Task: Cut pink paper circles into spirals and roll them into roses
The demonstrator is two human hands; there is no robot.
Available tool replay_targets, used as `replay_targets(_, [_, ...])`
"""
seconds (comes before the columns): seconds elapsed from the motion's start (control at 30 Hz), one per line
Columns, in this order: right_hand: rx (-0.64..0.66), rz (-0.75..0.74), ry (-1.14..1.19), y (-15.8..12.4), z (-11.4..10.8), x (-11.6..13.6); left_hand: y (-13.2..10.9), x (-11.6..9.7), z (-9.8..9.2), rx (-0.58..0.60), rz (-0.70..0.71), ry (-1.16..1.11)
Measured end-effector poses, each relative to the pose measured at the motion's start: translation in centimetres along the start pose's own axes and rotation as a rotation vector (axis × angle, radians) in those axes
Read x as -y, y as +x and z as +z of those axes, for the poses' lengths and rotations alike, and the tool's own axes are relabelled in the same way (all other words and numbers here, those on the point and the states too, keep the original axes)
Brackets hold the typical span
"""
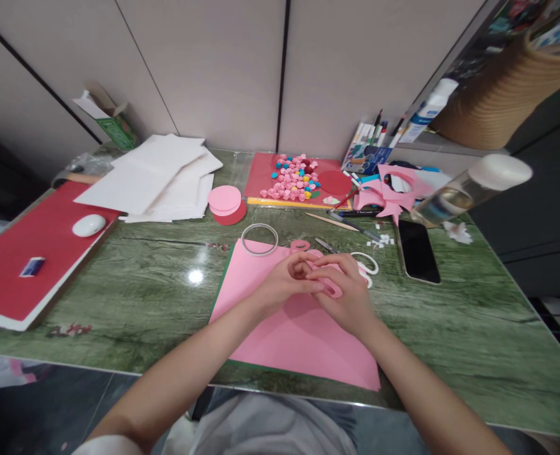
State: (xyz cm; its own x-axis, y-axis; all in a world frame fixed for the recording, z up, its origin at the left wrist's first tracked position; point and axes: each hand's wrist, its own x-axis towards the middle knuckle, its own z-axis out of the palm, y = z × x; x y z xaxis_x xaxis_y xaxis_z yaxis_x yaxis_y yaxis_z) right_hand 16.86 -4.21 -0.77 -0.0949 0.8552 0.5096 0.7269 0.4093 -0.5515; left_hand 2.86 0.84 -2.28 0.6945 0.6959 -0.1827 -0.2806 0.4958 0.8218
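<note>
Pink paper piece [335, 291], centre of frame: left hand [284, 278] and right hand [346, 294] are pinching it; probably handling light, soft, easily creased; edges likely offering safest hold.

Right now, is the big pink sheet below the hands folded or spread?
Spread: the pink sheet lies flat with no fold showing; the left hand and right hand hide part of it.

No legible txt. Print too sm./blurry to read on: green box [119, 131] w/ pale marks, back L of surface [152, 278]; blue-&-white pen box [368, 157], back R; blue label on white-capped bottle [426, 114] beside it, to the R.
</note>
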Motion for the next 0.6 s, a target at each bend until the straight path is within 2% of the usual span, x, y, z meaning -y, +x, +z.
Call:
replay_targets(0.43, [-0.015, 0.095, 0.092, 0.27, -0.3, -0.42, 0.14, -0.53, -0.3, 0.006, -0.027, -0.107])
replay_targets(0.6, [-0.022, 0.078, 0.07, 0.26, -0.37, -0.21, 0.18, -0.43, -0.37, -0.044, -0.03, -0.106])
